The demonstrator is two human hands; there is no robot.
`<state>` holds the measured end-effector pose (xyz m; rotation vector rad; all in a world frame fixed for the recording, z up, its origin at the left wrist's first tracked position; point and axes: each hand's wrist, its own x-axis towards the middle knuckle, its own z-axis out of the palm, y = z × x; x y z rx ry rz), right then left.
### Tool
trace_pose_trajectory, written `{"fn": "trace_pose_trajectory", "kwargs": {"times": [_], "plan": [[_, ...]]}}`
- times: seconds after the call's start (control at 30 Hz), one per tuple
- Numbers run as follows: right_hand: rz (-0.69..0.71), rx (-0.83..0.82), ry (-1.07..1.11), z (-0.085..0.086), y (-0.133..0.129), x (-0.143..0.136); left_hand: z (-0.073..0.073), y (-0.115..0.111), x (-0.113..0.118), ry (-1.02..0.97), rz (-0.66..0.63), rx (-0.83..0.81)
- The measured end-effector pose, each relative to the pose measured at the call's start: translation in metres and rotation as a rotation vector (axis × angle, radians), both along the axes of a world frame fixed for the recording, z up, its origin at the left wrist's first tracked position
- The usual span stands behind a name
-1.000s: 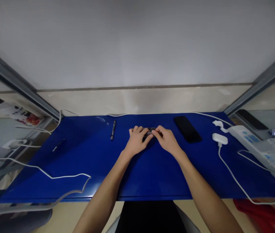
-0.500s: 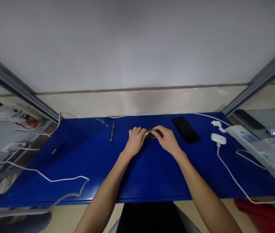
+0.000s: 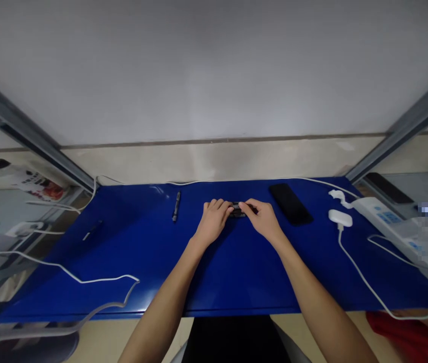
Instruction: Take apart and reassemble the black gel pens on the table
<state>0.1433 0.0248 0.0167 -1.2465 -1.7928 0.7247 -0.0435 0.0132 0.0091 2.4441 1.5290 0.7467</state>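
Near the middle of the blue table, a small dark object (image 3: 237, 213) lies between my two hands, its ends partly covered by them. My left hand (image 3: 214, 220) rests over its left end, with the fingers bent and close together. From the right, my right hand (image 3: 262, 218) pinches its other end between thumb and fingers. The object looks like several dark slim pieces side by side, too small to tell exactly. A dark pen (image 3: 176, 206) lies left of my left hand, and a black phone (image 3: 290, 203) lies right of my right hand.
The blue table (image 3: 123, 252) has another dark pen (image 3: 93, 230) at its left. At the right are a white charger case (image 3: 340, 218) on a cable and a white power strip (image 3: 382, 214). A white cable (image 3: 100, 279) crosses the left front. A bottle (image 3: 32, 182) lies beyond the left frame.
The view has shifted slightly. My hands remain on the dark object, and a little more of its front part shows between them.
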Motion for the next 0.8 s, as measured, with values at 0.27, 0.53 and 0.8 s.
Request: {"fn": "trace_pose_trajectory", "kwargs": {"times": [0.27, 0.53, 0.8], "plan": [[0.171, -0.156, 0.341, 0.000, 0.002, -0.002, 0.006, 0.002, -0.002, -0.631, -0.090, -0.195], [0.217, -0.246, 0.405, -0.003, 0.000, -0.007, 0.005, 0.007, -0.002, -1.196, 0.005, -0.467], [0.087, -0.227, 0.715, 0.000, 0.005, 0.001, 0.004, 0.005, -0.002, -1.178, -0.003, -0.498]]}}
